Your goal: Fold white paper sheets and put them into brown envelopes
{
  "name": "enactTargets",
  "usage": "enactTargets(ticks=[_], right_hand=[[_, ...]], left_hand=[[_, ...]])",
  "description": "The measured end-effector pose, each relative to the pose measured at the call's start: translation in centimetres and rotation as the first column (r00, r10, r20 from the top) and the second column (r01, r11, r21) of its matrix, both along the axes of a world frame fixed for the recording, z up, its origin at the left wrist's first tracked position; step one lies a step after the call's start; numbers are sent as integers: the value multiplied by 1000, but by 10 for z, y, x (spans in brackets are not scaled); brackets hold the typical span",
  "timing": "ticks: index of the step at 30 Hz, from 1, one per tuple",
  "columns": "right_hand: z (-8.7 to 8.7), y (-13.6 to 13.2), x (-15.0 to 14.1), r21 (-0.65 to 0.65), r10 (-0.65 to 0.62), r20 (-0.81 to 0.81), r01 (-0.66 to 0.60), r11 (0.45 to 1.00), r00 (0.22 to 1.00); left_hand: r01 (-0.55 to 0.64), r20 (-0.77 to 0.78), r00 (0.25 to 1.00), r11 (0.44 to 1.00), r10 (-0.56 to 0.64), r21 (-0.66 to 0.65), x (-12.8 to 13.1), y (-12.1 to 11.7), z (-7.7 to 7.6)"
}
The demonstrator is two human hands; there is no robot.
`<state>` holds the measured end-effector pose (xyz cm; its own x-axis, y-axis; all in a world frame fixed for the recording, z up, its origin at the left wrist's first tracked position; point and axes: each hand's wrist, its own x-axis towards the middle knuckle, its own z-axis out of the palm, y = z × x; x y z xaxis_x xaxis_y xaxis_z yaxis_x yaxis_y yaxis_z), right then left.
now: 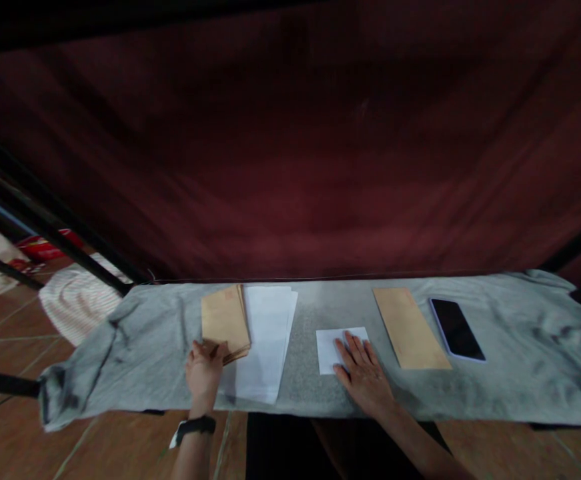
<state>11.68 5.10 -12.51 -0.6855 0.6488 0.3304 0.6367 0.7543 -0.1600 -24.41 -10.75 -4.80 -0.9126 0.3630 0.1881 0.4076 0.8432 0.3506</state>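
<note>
My left hand (206,372), with a dark band on its wrist, is closed at the near edge of a small stack of brown envelopes (224,315). Its fingers pinch the lower edge; whether they have one envelope or more is hard to see. Under the stack, and sticking out to its right, lie white paper sheets (265,347). My right hand (365,380) rests flat with fingers spread on a small folded white paper (327,348), covering its right part. Just right of that hand lies a single brown envelope (411,328).
A phone with a purple edge (456,328) lies right of the single envelope. Grey cloth (525,347) covers the narrow bench top. Behind it hangs a dark red sheet (290,167), and dark metal bars (50,227) stand at the left over a tiled floor (10,347).
</note>
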Motion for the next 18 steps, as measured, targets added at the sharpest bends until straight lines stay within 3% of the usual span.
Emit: enactTargets(ticks=[9,18], right_hand=[[2,1,0,-27,-5,37,6,1000,999],[3,1,0,-14,1,25,0,1000,1000]], left_hand=[[-101,55,993,995,101,2,-13,-5,-5],[-107,94,990,994,104,20,-27,3,-4]])
